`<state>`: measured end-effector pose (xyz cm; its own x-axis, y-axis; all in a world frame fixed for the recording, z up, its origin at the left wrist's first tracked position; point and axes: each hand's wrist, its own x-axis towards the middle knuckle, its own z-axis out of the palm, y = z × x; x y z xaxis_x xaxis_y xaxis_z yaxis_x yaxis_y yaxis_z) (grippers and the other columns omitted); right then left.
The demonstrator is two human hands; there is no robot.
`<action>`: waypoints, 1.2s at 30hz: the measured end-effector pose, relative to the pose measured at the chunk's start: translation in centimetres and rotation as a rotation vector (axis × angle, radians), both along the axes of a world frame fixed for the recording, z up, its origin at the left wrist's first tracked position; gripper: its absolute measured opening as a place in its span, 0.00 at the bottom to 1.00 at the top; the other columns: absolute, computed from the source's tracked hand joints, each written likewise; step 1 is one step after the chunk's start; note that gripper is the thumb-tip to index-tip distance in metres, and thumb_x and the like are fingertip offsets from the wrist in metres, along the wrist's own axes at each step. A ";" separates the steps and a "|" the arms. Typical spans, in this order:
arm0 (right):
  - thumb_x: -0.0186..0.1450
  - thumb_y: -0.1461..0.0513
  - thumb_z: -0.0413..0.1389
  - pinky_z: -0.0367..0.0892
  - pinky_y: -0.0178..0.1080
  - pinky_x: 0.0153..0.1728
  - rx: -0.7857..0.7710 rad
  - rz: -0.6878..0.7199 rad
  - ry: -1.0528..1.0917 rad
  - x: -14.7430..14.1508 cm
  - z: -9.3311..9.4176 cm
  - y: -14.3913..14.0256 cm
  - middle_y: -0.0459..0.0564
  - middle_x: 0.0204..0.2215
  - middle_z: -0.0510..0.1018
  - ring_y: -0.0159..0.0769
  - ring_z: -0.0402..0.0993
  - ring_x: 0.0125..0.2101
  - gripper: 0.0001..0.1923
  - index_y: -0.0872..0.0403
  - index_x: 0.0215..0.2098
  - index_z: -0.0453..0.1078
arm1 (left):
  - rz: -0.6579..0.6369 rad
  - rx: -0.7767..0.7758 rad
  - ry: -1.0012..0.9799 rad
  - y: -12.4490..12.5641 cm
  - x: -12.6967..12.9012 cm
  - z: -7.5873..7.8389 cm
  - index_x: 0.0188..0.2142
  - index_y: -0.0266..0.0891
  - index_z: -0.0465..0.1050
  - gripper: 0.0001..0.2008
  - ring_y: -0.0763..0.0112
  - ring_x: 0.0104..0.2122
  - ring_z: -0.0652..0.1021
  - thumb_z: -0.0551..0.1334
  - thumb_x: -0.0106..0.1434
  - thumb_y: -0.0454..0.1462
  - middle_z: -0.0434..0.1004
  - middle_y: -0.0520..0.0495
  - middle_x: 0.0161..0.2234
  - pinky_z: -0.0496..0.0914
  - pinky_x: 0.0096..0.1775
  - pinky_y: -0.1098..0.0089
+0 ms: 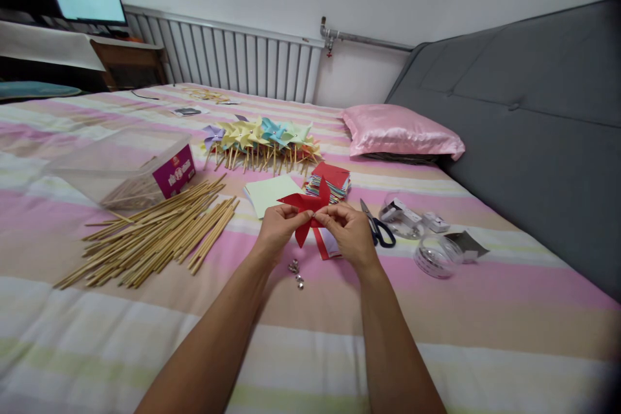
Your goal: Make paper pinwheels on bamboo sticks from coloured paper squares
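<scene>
A red paper pinwheel (303,202) is held up over the bed between my two hands. My left hand (283,225) pinches it from the left, with thumb and fingers near its centre. From the right, my right hand (345,228) grips the same centre, and both thumbs almost meet there. Small silver metal pieces (295,272) lie on the sheet just below. Behind the pinwheel are a pale green paper stack (266,193) and a pile of coloured paper squares (334,180) with red on top. Dark-handled scissors (383,233) rest to the right of my right hand.
Many thin wooden sticks (160,233) spread at left beside a clear plastic box (116,162). Finished pinwheels (262,136) on sticks lie farther back. Round clear containers (437,256) sit at right. A pink pillow (400,129) leans near the grey headboard (524,116).
</scene>
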<state>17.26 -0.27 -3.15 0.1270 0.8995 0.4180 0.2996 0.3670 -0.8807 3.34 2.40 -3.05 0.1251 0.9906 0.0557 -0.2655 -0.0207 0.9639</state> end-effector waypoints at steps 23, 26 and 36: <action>0.57 0.57 0.58 0.61 0.35 0.27 0.042 -0.015 0.006 -0.3 0.2 -0.1 0.47 0.26 0.72 0.31 0.65 0.25 0.09 0.54 0.27 0.75 | -0.029 -0.080 -0.076 0.1 0.0 -0.1 0.23 0.32 0.76 0.13 0.74 0.23 0.73 0.72 0.39 0.39 0.77 0.47 0.22 0.64 0.28 0.73; 0.57 0.57 0.58 0.61 0.35 0.28 0.044 -0.016 -0.001 -0.3 0.2 -0.1 0.47 0.27 0.72 0.31 0.65 0.26 0.09 0.54 0.28 0.75 | -0.036 -0.077 -0.074 0.1 0.0 -0.1 0.23 0.33 0.77 0.13 0.74 0.22 0.73 0.72 0.40 0.39 0.76 0.48 0.21 0.64 0.29 0.73; 0.58 0.57 0.58 0.60 0.35 0.28 0.036 0.006 -0.007 -0.2 0.1 -0.2 0.47 0.27 0.73 0.31 0.64 0.26 0.10 0.55 0.28 0.75 | -0.035 -0.048 -0.067 0.2 -0.1 -0.2 0.23 0.33 0.77 0.12 0.75 0.22 0.72 0.72 0.40 0.39 0.77 0.48 0.22 0.64 0.28 0.73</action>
<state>17.07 -0.46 -3.03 0.1187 0.8847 0.4508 0.3038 0.3998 -0.8648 3.28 2.60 -3.26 0.1574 0.9874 0.0177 -0.3293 0.0355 0.9436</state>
